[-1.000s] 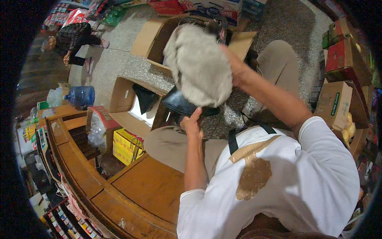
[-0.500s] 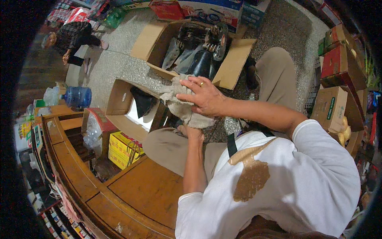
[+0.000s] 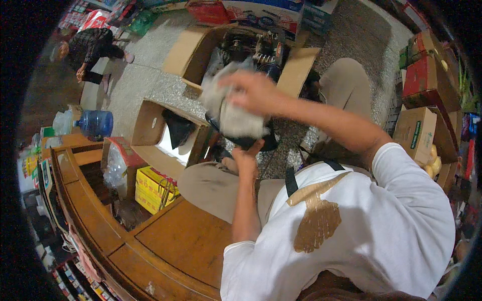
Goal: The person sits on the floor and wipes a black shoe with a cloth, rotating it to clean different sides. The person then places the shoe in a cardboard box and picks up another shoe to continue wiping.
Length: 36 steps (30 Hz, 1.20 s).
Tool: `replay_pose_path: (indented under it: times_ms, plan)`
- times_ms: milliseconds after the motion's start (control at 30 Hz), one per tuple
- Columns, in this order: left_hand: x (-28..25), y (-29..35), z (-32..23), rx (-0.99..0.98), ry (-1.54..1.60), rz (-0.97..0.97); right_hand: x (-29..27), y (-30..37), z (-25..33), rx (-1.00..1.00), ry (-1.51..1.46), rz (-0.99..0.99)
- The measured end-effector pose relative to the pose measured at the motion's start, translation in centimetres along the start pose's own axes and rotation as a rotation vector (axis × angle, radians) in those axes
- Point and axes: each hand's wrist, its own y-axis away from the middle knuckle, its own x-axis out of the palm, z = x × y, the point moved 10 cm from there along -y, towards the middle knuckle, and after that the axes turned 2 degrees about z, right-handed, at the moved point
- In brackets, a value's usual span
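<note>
Beige cloth (image 3: 238,120) lies bunched beneath the right hand (image 3: 253,93), too blurred to tell whether its fingers grip or only press. Just nearer, the left hand (image 3: 246,154) clasps the close edge of a shiny black piece (image 3: 269,143), thumb on top, the cloth covering much of it. Right beyond the hands, an open carton (image 3: 298,70) holds dark parts with metal springs (image 3: 266,54). Left of them, a cardboard box (image 3: 143,123) contains a dark triangular piece (image 3: 176,130); farther left come a yellow box (image 3: 150,190), a blue water jug (image 3: 97,125) and, farthest off, a person in dark clothes (image 3: 90,47).
</note>
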Motion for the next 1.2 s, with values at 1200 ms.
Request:
replay_pose_path:
  times_ms: [1200]
  plan:
    - [0.0,1.6,-1.7,0.066,-0.109,-0.014,-3.9,-0.2,-5.8,-0.049,0.676,0.51]
